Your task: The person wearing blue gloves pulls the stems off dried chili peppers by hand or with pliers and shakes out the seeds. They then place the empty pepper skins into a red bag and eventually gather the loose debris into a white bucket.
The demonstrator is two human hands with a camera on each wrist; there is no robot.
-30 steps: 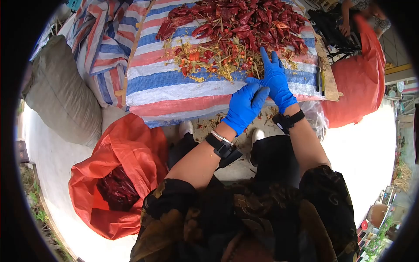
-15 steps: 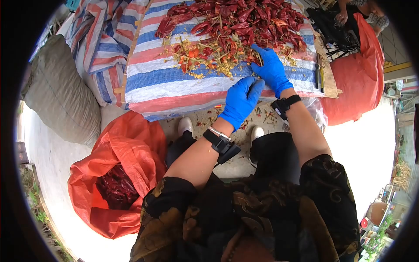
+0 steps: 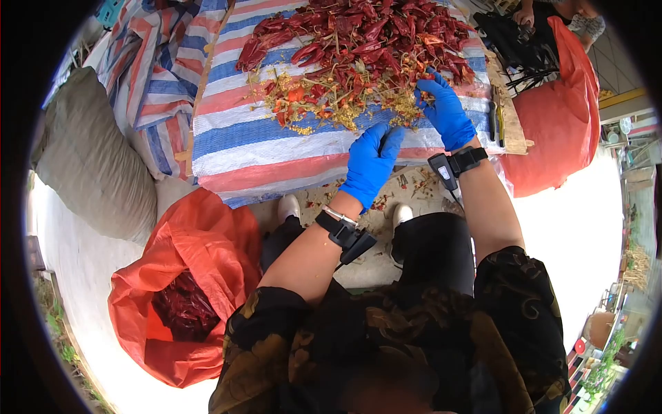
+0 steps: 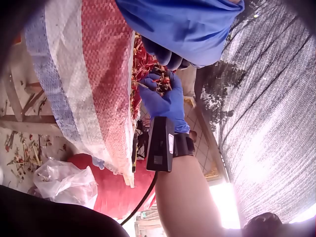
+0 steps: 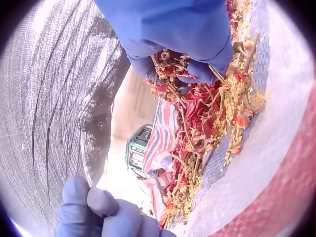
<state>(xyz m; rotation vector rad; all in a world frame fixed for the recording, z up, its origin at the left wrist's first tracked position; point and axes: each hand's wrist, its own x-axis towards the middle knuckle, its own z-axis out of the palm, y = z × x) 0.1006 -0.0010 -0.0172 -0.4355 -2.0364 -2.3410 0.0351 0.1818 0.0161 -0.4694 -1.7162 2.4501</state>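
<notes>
My right hand [image 3: 445, 114], in a blue glove, is at the near right edge of the chili heap. It grips a clump of dried chili stems [image 5: 170, 69] with red scraps, poking out between curled fingers in the right wrist view. My left hand [image 3: 372, 160], also gloved in blue, hovers over the front edge of the striped sheet [image 3: 255, 165]. Its fingers are loosely bent with nothing visible between them. Dried red chilies [image 3: 372, 31] lie heaped toward the back. Yellow seeds and stems [image 3: 317, 110] are scattered in front of them.
An open red sack [image 3: 186, 234] holding dried chilies stands on the floor at left, near a full grey sack [image 3: 93, 159]. Another red sack [image 3: 552, 131] stands right of the table. Dark-handled tools [image 3: 496, 121] lie at the table's right edge. Another person [image 3: 583, 21] is at the far right.
My hands have moved apart; they were together a second ago. My right hand went from stretched fingers to gripping a clump of stems and lifted slightly. The left drew back toward me.
</notes>
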